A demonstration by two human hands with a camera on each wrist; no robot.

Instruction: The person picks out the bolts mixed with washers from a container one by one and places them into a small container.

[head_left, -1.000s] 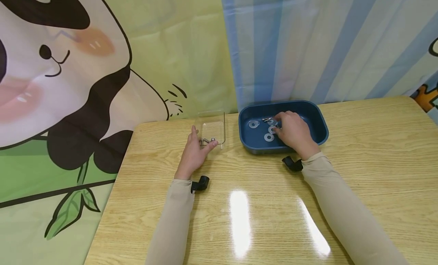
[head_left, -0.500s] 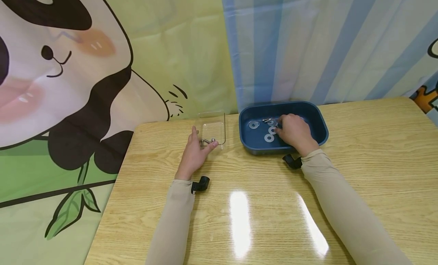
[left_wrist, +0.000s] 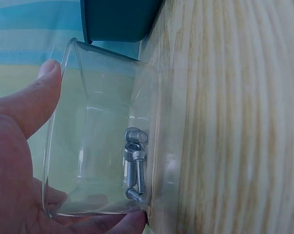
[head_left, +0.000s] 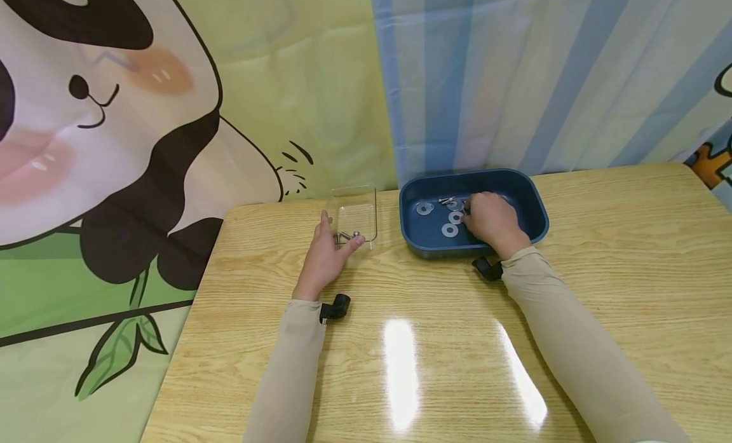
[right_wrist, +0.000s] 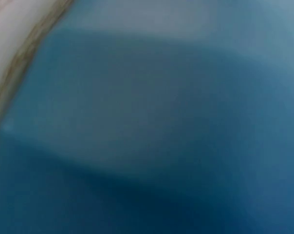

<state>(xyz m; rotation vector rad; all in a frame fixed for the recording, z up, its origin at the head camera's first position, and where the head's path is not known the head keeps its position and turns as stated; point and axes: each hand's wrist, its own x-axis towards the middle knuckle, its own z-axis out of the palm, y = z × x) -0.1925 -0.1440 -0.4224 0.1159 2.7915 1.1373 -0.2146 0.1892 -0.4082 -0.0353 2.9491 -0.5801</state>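
Left grip point(head_left: 323, 257) clasps one clear box point(left_wrist: 105, 117), four bolts point(left_wrist: 140, 171) inside; I cannot tell if right grip point(head_left: 494, 224), in one tub point(head_left: 440, 251), pinches.

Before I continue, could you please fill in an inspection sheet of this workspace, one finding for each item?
Surface: wooden table, showing bright reflections
Job's things: clear container with metal bolts inside; blue tray with flat rings and small screws inside
Clutter: nothing seen
Hands: left hand rests against the clear container; right hand is inside the blue tray, its fingertips partly hidden, so a hold cannot be confirmed
Cables: nothing seen
Surroundings: printed backdrop behind the table, with a cartoon panda
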